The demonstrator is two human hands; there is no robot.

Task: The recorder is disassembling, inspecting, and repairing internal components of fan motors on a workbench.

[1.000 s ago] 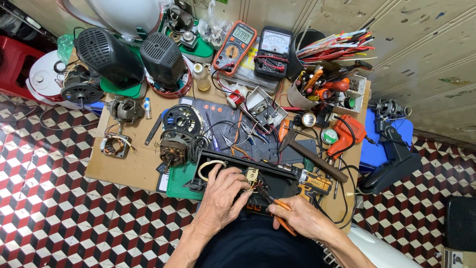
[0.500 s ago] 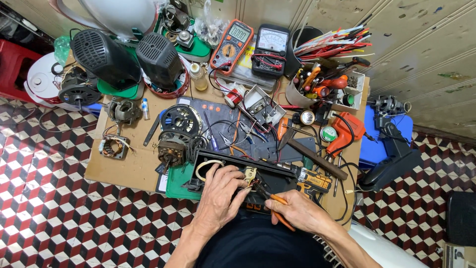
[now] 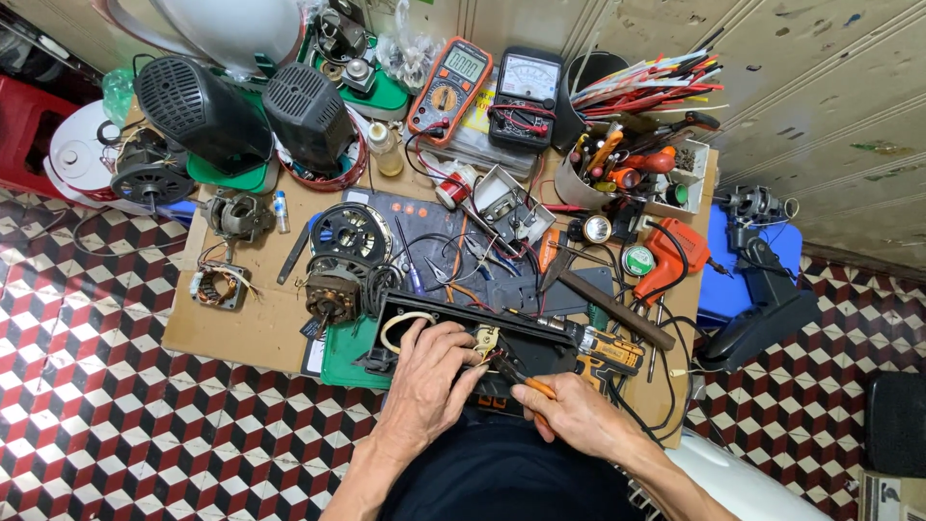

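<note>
Left hand [image 3: 429, 381] stays flat, fingers spread, pressing black housing [image 3: 463, 338]; position matches earlier frames. Right hand [image 3: 569, 415] keeps closed grip on orange-handled tool [image 3: 516, 376], tip inside housing beside left fingers. Work continues unshifted. Table edge [image 3: 241, 352] lies just below wrists; clutter crowds beyond, little free room.

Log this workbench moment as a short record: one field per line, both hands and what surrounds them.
Left hand: resting on the black open housing, fingers inside it
Right hand: gripping orange-handled pliers, tips aimed into the housing
Beside housing: fan motor to its left, cordless drill to its right
Back of table: orange multimeter, black analogue meter
Surface: cardboard-topped table
Floor: red, black and white tiles
</note>
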